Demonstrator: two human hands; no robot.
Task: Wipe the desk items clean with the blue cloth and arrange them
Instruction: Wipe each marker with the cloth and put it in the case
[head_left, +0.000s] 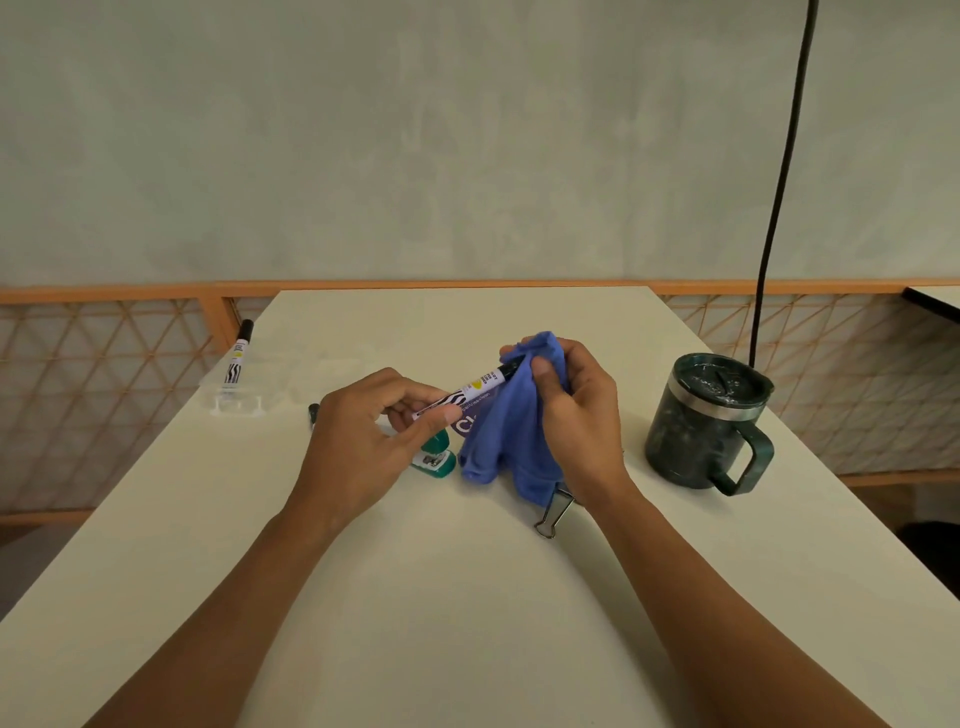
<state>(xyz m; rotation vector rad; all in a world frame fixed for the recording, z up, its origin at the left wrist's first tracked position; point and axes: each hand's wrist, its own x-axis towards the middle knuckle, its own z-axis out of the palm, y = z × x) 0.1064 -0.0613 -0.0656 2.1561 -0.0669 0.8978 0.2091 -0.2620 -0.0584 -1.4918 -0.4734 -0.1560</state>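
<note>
My left hand (371, 431) pinches a white marker (470, 389) with a black cap, held above the middle of the desk. My right hand (576, 410) grips the blue cloth (511, 431), which is wrapped around the marker's black capped end. The cloth hangs down to the desk. A second marker of the same kind (236, 361) stands tilted in a clear holder (236, 405) at the far left. A green stapler (434, 457) lies just under my left hand. A black binder clip (556, 512) lies below the cloth, partly covered by it.
A dark green lidded mug (701, 421) with a handle stands at the right. A purple item with white letters (464, 423) shows behind the cloth. A small black object (313, 413) lies left of my left hand. A black cable (774, 208) hangs behind the mug.
</note>
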